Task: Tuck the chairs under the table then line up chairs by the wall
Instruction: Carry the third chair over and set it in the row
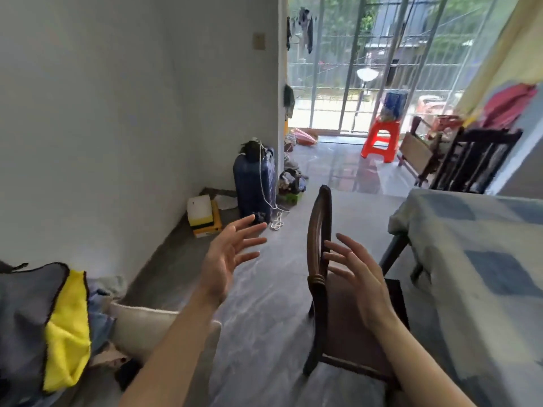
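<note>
Fingers (338,254) of both hands are spread and released; nothing is grasped. One dark wooden chair (320,259) is seen beside the cloth-covered table (482,259), its seat toward it. Left hand (226,259) is held left of the chair, right hand (361,277) over its seat. Grey glossy floor (264,304) is seen beneath the chair.

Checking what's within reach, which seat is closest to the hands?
The brown chair beside the table: the right hand hovers open over its seat, the left hand open beside its back. The black chair and red stool stand farther off.
</note>
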The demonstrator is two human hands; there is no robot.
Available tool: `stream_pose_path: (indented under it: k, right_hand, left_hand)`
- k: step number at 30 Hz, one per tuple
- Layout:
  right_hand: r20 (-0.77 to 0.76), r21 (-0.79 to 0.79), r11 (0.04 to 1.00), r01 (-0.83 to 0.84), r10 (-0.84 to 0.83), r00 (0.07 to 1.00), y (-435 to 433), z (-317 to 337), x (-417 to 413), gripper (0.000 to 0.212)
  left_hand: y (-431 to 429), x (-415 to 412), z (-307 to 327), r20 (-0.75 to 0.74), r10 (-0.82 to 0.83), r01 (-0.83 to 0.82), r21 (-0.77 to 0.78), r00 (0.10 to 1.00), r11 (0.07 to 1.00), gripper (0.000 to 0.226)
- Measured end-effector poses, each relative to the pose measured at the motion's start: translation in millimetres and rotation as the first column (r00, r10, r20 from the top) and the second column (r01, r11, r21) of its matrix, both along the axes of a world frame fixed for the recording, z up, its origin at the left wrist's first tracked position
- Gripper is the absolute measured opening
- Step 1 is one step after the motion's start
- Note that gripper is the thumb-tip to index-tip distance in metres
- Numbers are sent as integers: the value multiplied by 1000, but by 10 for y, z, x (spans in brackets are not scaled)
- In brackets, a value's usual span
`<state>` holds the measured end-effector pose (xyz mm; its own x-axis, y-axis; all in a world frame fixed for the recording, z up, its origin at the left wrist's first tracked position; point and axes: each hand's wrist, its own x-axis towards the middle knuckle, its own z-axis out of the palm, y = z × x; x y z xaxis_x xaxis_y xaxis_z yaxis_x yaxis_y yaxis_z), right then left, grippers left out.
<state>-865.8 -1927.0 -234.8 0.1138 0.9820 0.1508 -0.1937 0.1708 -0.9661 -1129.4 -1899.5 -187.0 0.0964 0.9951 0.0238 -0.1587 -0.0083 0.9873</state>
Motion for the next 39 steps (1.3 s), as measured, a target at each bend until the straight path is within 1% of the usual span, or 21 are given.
stream_pose_path:
  k: [3, 5, 8, 12, 15, 19, 22, 24, 25, 27, 29, 31, 33, 35, 37, 39]
  right_hand:
    - [57, -28, 987, 156, -154, 986, 189, -17, -203, 39]
    - [85, -36, 967, 252, -248, 965, 231, -6, -301, 38]
    - [130, -48, 923, 381, -373, 919, 358, -56, -383, 41]
    - [173, -74, 863, 499, -482, 859, 421, -220, -403, 45]
    - [204, -81, 826, 558, -534, 820, 524, -338, -400, 45]
    - [194, -87, 788, 609, -587, 786, 690, -414, -289, 45]
    - [153, -103, 759, 643, -627, 764, 769, -444, -181, 44]
    - [171, -93, 735, 671, -652, 738, 819, -484, -103, 44]
    - [161, -122, 718, 686, -667, 727, 820, -520, -79, 45]
    - [141, -155, 683, 713, -700, 701, 797, -592, -69, 46]
    - [154, -157, 633, 758, -743, 652, 775, -694, -48, 45]
    - [164, -187, 604, 775, -758, 631, 763, -760, -99, 44]
    - [168, -231, 557, 798, -785, 597, 785, -852, -153, 46]
    - [180, -260, 509, 821, -809, 559, 828, -907, -251, 49]
    - [193, -270, 451, 851, -841, 506, 900, -950, -372, 53]
    - [203, -276, 377, 884, -876, 437, 967, -995, -527, 54]
  left_hand:
    - [708, -160, -49, -3, -168, 168, -29, 986, 985, 56]
    - [1067, -217, -39, -1, -249, 248, -31, 969, 968, 51]
    - [1704, -232, -27, 11, -313, 314, -37, 950, 949, 47]
    - [2357, -58, -87, -3, -418, 418, -11, 908, 908, 52]
    - [2733, 178, -165, -8, -494, 494, 15, 869, 869, 52]
    - [3081, 555, -270, -1, -544, 544, 19, 839, 839, 52]
    - [3247, 841, -303, -13, -593, 593, 3, 805, 805, 55]
    - [3374, 1028, -333, -24, -620, 620, 9, 784, 784, 54]
    - [3431, 1105, -357, -33, -639, 639, -7, 769, 769, 54]
    - [3548, 1215, -386, -57, -663, 664, -15, 746, 748, 52]
    - [3740, 1362, -457, -96, -677, 681, 6, 729, 732, 46]
    - [3937, 1453, -544, -130, -683, 691, 27, 719, 722, 38]
    - [4197, 1591, -660, -170, -709, 725, 53, 685, 687, 34]
    - [4443, 1744, -772, -209, -743, 769, 88, 636, 633, 32]
    - [4677, 1922, -861, -266, -797, 839, 114, 542, 533, 30]
    - [4868, 2072, -959, -329, -848, 909, 110, 415, 402, 30]
